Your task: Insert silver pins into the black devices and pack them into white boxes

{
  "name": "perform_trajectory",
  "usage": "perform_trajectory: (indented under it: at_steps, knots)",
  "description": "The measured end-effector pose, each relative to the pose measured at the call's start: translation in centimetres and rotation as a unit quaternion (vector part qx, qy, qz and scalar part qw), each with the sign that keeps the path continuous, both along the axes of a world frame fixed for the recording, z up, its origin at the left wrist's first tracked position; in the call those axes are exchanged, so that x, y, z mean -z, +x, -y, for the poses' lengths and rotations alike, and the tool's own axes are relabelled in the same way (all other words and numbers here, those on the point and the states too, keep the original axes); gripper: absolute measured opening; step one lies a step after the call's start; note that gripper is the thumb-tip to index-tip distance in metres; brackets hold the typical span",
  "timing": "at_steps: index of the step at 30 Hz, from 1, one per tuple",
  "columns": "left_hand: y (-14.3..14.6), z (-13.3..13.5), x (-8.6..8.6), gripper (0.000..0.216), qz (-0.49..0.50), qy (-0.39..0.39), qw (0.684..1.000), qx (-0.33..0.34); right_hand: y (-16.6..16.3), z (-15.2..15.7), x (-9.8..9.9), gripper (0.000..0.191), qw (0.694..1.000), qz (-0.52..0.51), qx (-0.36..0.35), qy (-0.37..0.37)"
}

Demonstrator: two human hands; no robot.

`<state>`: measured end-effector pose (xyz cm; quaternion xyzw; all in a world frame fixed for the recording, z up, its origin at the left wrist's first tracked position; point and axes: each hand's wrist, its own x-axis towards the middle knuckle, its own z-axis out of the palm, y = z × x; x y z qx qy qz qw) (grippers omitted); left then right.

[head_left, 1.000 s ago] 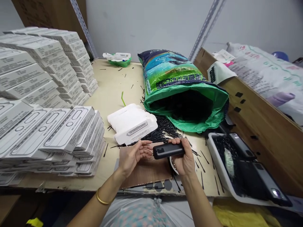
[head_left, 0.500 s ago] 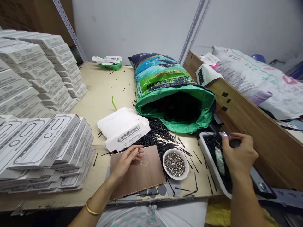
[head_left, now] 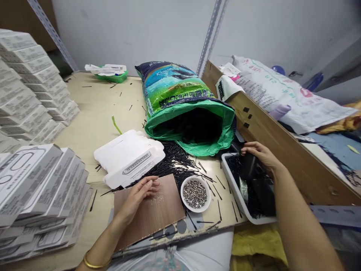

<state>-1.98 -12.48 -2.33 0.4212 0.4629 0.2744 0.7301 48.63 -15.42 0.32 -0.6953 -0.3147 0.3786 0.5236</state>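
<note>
Wall (head_left: 126, 34): evenly lit, cool grey
Bag mouth (head_left: 197, 149): deep shadow
Black casing (head_left: 248, 166): detail lost
Boxes (head_left: 36, 188): blurred, stretched at left edge

Pale tabletop (head_left: 104, 113) here carries stacked white boxes (head_left: 42, 195) on L, big printed bag (head_left: 175, 84) mid-back, black sticks (head_left: 180, 162) strewn abt. Nr front edge: brown board (head_left: 166, 216) over grey sheet (head_left: 200, 217), bowl (head_left: 209, 198) beside, white tray (head_left: 238, 195) on R.

The right hand's fingers (head_left: 256, 148) hold a black device (head_left: 249, 166) at the white tray (head_left: 235, 190)
</note>
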Motion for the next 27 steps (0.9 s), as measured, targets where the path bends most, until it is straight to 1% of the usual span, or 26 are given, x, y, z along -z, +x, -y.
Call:
perform_trajectory:
  at_steps: [2,3,5,7,8,10,13,14,15,16,19,20,22,23,24,25,26,27]
  knots:
    - [0.2,0.0,-0.2,0.055,0.002,-0.01,1.0,0.006,0.1,-0.7,0.5,0.05,0.998,-0.013,-0.054,-0.018]
    - [0.3,0.0,-0.3,0.056,0.003,-0.013,1.0,0.009,0.0,-1.0,0.8,0.051,0.996,-0.002,-0.09,-0.022]
    - [0.5,0.1,-0.3,0.057,0.006,-0.016,1.0,0.013,-0.4,-1.7,1.5,0.045,0.98,0.093,-0.175,-0.025]
    - [0.4,0.1,-0.1,0.058,0.008,-0.017,1.0,0.012,-0.8,-2.3,2.3,0.035,0.945,0.22,-0.24,-0.024]
    - [0.3,0.1,0.0,0.058,0.009,-0.017,1.0,0.01,-1.0,-2.5,2.6,0.031,0.927,0.273,-0.256,-0.024]
    - [0.1,0.1,0.3,0.058,0.011,-0.016,1.0,0.009,-1.1,-2.6,3.1,0.022,0.904,0.344,-0.251,-0.026]
    - [-0.1,0.0,0.8,0.059,0.011,-0.013,1.0,0.011,-0.8,-1.9,3.2,0.016,0.879,0.432,-0.2,-0.029]
    - [-0.2,0.0,0.9,0.06,0.01,-0.011,1.0,0.012,-0.6,-1.4,3.1,0.015,0.861,0.474,-0.184,-0.032]
    - [-0.2,0.1,1.0,0.06,0.009,-0.009,1.0,0.013,-0.3,-0.9,2.9,0.016,0.834,0.523,-0.173,-0.037]
    - [-0.2,0.1,1.1,0.061,0.007,-0.007,1.0,0.014,-0.2,-0.5,2.8,0.018,0.803,0.571,-0.167,-0.042]
    - [-0.2,0.3,1.2,0.059,0.002,0.005,1.0,0.016,-0.3,0.7,2.0,0.024,0.69,0.705,-0.155,-0.053]
    - [-0.2,0.4,1.2,0.057,-0.001,0.014,1.0,0.015,-0.7,0.9,1.7,0.026,0.666,0.731,-0.142,-0.048]
    - [-0.1,0.3,1.1,0.053,-0.009,0.045,0.999,0.006,-2.5,1.0,0.9,0.026,0.661,0.745,-0.085,-0.016]
    - [-0.1,0.1,1.1,0.05,-0.016,0.069,0.997,-0.004,-3.9,0.9,0.4,0.027,0.677,0.734,-0.053,0.008]
    - [-0.2,-0.3,0.9,0.047,-0.029,0.101,0.994,-0.018,-5.7,0.9,0.1,0.026,0.708,0.705,-0.021,0.037]
    - [-0.2,-0.9,0.8,0.044,-0.053,0.147,0.987,-0.033,-7.8,0.8,-0.2,0.025,0.744,0.665,-0.015,0.065]
    - [-0.3,-1.5,0.7,0.039,-0.095,0.209,0.972,-0.046,-10.2,0.7,-0.4,0.023,0.782,0.615,-0.045,0.086]
    - [-0.3,-2.3,0.6,0.036,-0.157,0.284,0.944,-0.054,-12.7,0.6,-0.5,0.021,0.817,0.562,-0.092,0.091]
